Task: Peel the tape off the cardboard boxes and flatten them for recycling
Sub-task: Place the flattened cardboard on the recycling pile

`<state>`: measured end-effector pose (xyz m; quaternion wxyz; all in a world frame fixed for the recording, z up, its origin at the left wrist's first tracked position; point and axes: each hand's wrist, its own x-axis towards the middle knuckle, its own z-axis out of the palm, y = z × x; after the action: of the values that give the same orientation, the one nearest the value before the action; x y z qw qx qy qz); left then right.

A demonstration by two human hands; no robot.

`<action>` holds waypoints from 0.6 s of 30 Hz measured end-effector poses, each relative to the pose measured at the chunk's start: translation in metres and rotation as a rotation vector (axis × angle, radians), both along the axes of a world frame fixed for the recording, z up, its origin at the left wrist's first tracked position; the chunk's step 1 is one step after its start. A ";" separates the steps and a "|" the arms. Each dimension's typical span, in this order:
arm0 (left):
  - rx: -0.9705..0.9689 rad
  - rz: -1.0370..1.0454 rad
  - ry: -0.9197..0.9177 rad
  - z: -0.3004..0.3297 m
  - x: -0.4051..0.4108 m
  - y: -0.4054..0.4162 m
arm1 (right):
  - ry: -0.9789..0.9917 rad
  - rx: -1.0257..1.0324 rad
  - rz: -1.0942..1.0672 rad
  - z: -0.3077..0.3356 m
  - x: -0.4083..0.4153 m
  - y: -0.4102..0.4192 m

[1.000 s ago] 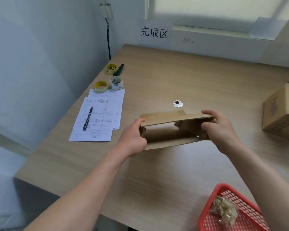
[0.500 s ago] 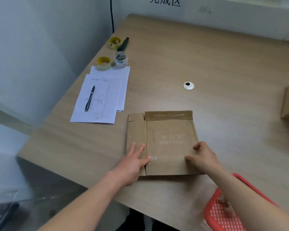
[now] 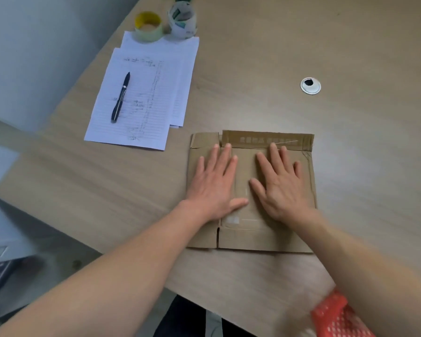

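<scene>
A brown cardboard box (image 3: 265,237) lies flat on the wooden table (image 3: 326,45), near its front edge. A strip of brown tape with pale print runs along the box's far flap. My left hand (image 3: 215,183) rests palm down on the left half of the box, fingers spread. My right hand (image 3: 280,183) lies palm down on the right half, fingers spread too. Both palms touch the cardboard and neither grips anything. The middle of the box is hidden under my hands.
Lined paper sheets (image 3: 144,93) with a black pen (image 3: 120,97) lie at the left. Two tape rolls (image 3: 148,26) stand behind them. A round white cable grommet (image 3: 310,85) sits at the right. A red mesh basket (image 3: 338,317) pokes in at the bottom right.
One second ago I held the box open in the air. It then came down flat onto the table, and my hands have slid from its near edge up onto its middle.
</scene>
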<state>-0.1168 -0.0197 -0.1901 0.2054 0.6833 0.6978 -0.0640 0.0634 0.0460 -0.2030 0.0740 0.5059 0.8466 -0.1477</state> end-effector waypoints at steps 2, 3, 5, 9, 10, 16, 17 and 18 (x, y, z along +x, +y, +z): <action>0.007 -0.009 0.036 -0.013 -0.002 0.005 | -0.022 0.000 0.012 -0.012 0.000 0.004; 0.015 -0.010 0.048 -0.018 -0.003 0.005 | -0.022 0.005 0.011 -0.016 0.001 0.004; 0.043 -0.004 0.068 -0.026 -0.003 0.004 | -0.015 0.020 -0.001 -0.021 0.001 0.004; 0.088 0.039 0.074 -0.031 0.001 0.005 | 0.001 0.008 -0.053 -0.023 -0.002 0.004; 0.099 0.057 0.074 -0.030 0.003 0.006 | 0.004 0.005 -0.073 -0.023 -0.002 0.004; 0.118 0.095 0.086 -0.030 0.006 0.010 | 0.038 -0.030 -0.147 -0.019 -0.002 0.007; 0.120 0.097 0.085 -0.030 0.006 0.010 | 0.057 -0.040 -0.149 -0.016 0.001 0.006; 0.123 0.100 0.085 -0.030 0.005 0.010 | 0.061 -0.044 -0.143 -0.012 0.006 0.003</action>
<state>-0.1116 -0.0101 -0.2197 0.1362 0.6555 0.7417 -0.0395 0.0689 0.0489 -0.2155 0.0484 0.5584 0.8069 -0.1866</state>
